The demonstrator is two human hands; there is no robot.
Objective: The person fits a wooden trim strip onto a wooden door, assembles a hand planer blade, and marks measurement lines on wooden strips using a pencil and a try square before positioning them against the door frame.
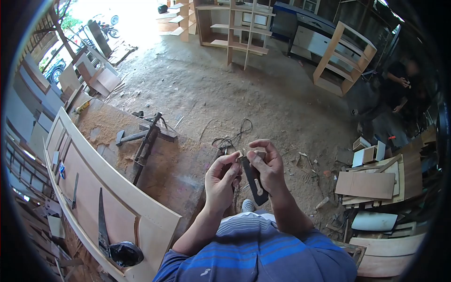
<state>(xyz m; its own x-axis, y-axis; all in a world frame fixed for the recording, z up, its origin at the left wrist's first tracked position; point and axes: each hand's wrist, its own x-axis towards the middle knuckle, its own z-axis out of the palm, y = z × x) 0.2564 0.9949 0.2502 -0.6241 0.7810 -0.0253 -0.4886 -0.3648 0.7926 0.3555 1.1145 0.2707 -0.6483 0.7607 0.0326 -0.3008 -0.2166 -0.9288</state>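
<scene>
A flat dark object (254,182) with a light keyhole-like mark hangs from my right hand (268,168), whose thumb and fingers pinch its upper end. Close beside it on the left, my left hand (221,177) has its thumb and fingertips pressed together at a small pale piece (240,154) near the object's top. The fingertips of both hands almost meet in front of my chest. What exactly my left fingers hold is too small to make out.
Left, a workbench (176,176) bears a clamp-like tool (149,141) and sawdust; a long wooden panel (159,221) carries a handsaw (102,221) and black bag (126,254). Cables (225,141) lie ahead. Boards (364,184) are stacked right. Shelving (230,33) stands behind; a person (399,82) is far right.
</scene>
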